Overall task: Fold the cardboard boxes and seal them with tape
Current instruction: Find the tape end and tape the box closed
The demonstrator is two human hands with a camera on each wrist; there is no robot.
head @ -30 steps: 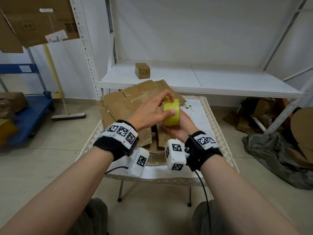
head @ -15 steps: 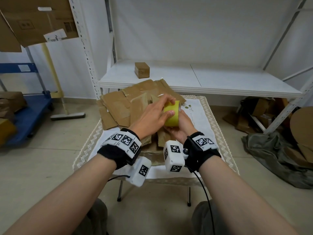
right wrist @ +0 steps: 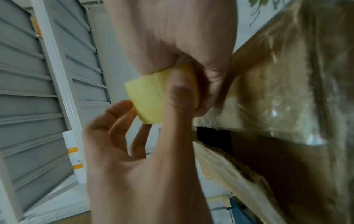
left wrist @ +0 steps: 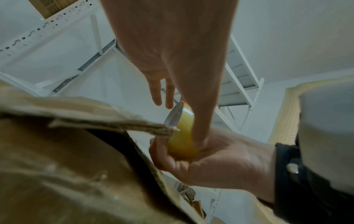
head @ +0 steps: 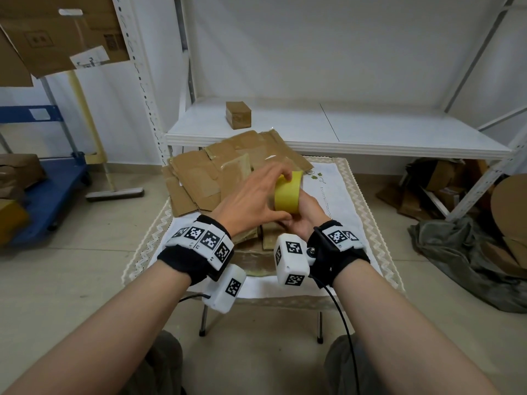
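A yellow tape roll (head: 287,196) is held above the small table, between both hands. My right hand (head: 303,216) cups it from below, thumb (right wrist: 178,94) across its face. My left hand (head: 265,195) grips it from the left, fingers curled over the top and thumb (left wrist: 199,121) along its side. In the wrist views the tape roll (left wrist: 182,136) (right wrist: 147,97) is part hidden by fingers. Flattened cardboard boxes (head: 205,178) are piled on the table's far left. Brown taped cardboard (head: 251,238) (left wrist: 76,166) (right wrist: 287,106) lies right under my hands.
The table's white cloth (head: 336,195) shows at the right. Behind it a white shelf (head: 356,135) carries a small closed box (head: 238,114). A blue cart (head: 42,195) and a broom (head: 114,192) stand on the left; scrap cardboard and grey cloth (head: 456,252) lie on the right.
Both hands have sunk a little toward the table with the tape roll. My left hand has wrapped further round the roll, its thumb now underneath.
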